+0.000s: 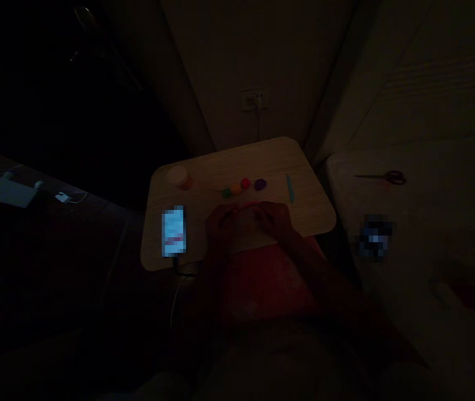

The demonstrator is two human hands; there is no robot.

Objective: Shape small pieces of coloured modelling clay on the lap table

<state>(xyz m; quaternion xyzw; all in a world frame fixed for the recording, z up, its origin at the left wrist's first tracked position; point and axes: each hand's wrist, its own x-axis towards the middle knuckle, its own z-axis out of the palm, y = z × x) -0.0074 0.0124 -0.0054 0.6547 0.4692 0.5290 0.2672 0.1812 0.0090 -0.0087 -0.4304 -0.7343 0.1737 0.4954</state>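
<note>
One pale surface spreads across the right side in the dim light, with one wood-topped desk beside it. On the desk the work looks partway along: one piece is already long and thin, while four others lie as compact lumps, none joined to another. Below the desk's near edge shows one red surface. Two hands are over the near part of the desk; the left hand and the right hand both have fingers curled in and appear to grip opposite ends of the long piece, though darkness hides the exact contact. One lit screen lies near the left hand, one pair of scissors rests on the pale surface, and one tub sits at the desk's far left. One teal stick lies to the right, touched by neither hand. One red strip, the long piece, spans the gap between the hands. Just beyond it are one purple lump, one orange lump, one red lump and one green lump.
</note>
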